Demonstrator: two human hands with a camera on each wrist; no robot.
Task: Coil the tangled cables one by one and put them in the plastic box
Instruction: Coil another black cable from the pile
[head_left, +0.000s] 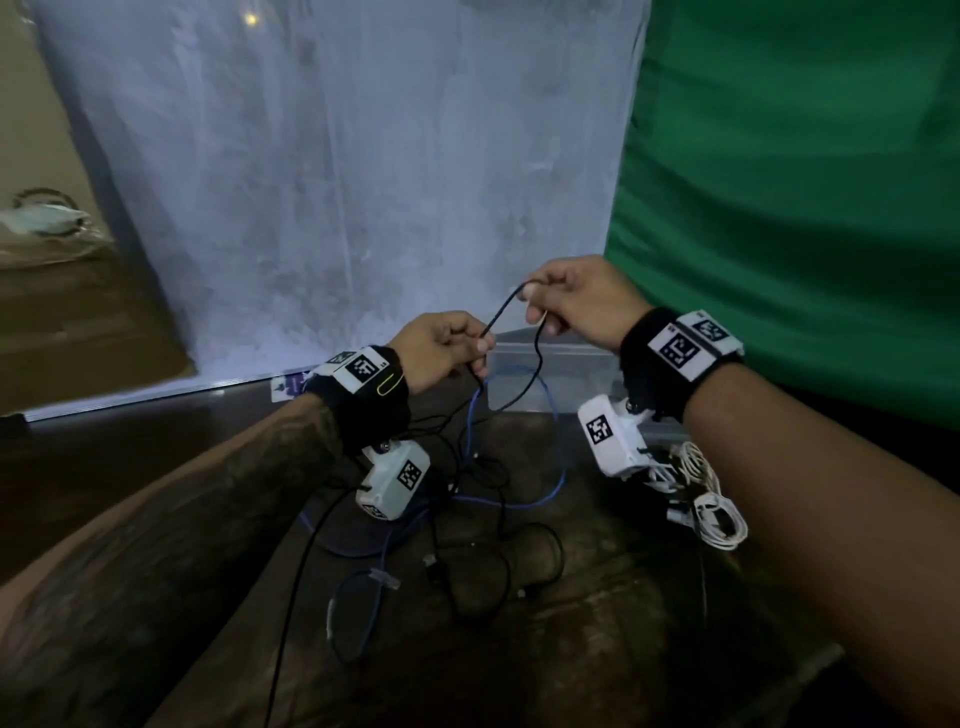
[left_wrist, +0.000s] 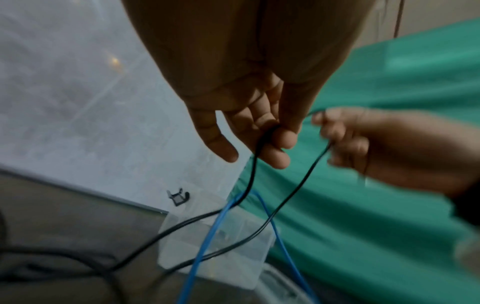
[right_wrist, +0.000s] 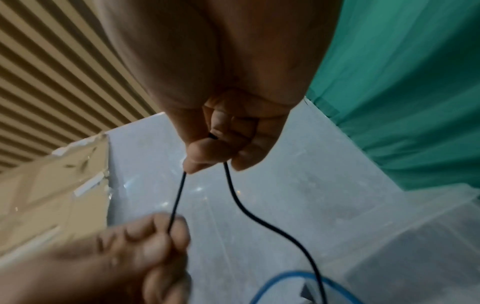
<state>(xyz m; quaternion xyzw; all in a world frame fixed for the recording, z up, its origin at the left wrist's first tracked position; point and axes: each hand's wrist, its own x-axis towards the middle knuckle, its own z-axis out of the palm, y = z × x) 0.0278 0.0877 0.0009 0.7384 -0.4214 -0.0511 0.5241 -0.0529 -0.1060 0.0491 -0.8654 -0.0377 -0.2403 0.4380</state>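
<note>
The left hand (head_left: 441, 349) pinches the black cable (head_left: 503, 313), which runs taut up and rightward to the right hand (head_left: 574, 297), pinching it higher; its slack drops to the tangle mid-table, before the plastic box (head_left: 563, 364) at the far edge.

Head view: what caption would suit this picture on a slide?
Both hands, left and right, pinch a black cable above the tangle.

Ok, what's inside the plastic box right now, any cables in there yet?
The clear plastic box shows no coiled cable through its walls. The blue cable and the black cable cross in front of it, and the right hand covers its right end.
</note>
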